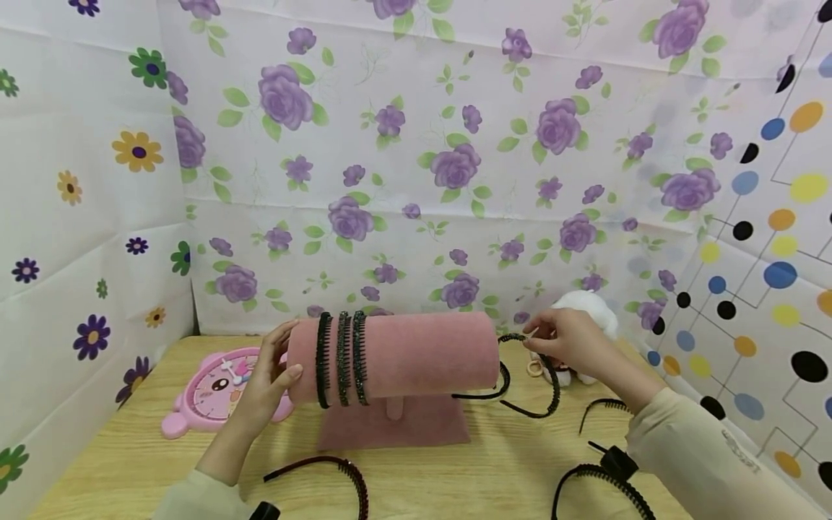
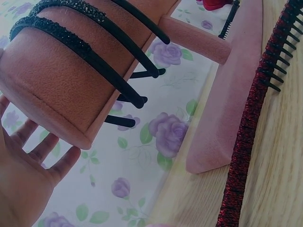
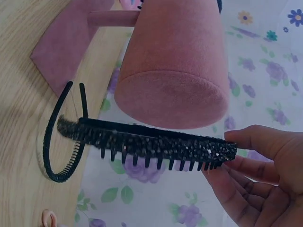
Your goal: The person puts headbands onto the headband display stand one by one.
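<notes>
A pink velvet roll stand (image 1: 429, 354) carries several dark headbands near its left end, such as the sparkly headband (image 1: 343, 359). My left hand (image 1: 265, 375) rests against that left end. In the left wrist view its fingers (image 2: 64, 163) are spread and fairly straight, with fingertips at the end's edge. My right hand (image 1: 575, 339) pinches a black glittery toothed headband (image 1: 555, 383) between thumb and fingers, just past the roll's right end. In the right wrist view this headband (image 3: 161, 146) lies across the round end face, its teeth pointing away from the roll.
A pink cartoon clock (image 1: 214, 390) lies on the wooden table at left. Loose headbands include a dark red one (image 1: 354, 477) in front, a black one (image 1: 601, 473) at front right, and another (image 3: 47, 142) behind the roll's right end. A white plush toy (image 1: 588, 307) sits behind my right hand.
</notes>
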`<state>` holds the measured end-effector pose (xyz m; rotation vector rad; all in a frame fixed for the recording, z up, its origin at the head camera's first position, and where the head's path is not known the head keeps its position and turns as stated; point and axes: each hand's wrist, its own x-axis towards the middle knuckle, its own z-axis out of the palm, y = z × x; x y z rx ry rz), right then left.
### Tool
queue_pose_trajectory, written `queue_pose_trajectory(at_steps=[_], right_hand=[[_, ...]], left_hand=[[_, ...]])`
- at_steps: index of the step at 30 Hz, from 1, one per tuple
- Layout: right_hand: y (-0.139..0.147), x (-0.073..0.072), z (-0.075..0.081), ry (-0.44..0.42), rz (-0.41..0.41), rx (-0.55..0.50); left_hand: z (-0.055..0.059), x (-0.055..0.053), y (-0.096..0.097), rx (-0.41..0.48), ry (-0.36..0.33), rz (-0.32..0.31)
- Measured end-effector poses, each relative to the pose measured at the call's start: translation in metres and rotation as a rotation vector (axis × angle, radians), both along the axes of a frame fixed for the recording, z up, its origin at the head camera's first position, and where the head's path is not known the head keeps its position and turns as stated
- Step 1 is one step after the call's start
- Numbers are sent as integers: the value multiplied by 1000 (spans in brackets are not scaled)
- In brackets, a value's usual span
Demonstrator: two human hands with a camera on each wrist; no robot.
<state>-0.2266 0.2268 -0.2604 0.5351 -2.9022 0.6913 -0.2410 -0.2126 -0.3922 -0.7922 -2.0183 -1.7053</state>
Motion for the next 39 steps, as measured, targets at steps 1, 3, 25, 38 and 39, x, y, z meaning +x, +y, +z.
queue_pose_trajectory(at_steps=[1, 3, 25, 38, 39], right_hand=[[-1, -2, 2, 5, -6, 10], [-3, -5, 5, 1, -17, 17], [-43, -29, 34, -12, -7, 101], [-64, -35, 30, -4, 8, 143], [-65, -34, 30, -5, 5, 142]], left_hand=[[0, 0, 0, 0, 0, 0], [0, 0, 0, 0, -1, 1], [-1, 0, -1, -16, -9, 23], [-2, 0, 0, -11, -13, 23], [-2, 0, 0, -11, -12, 23]])
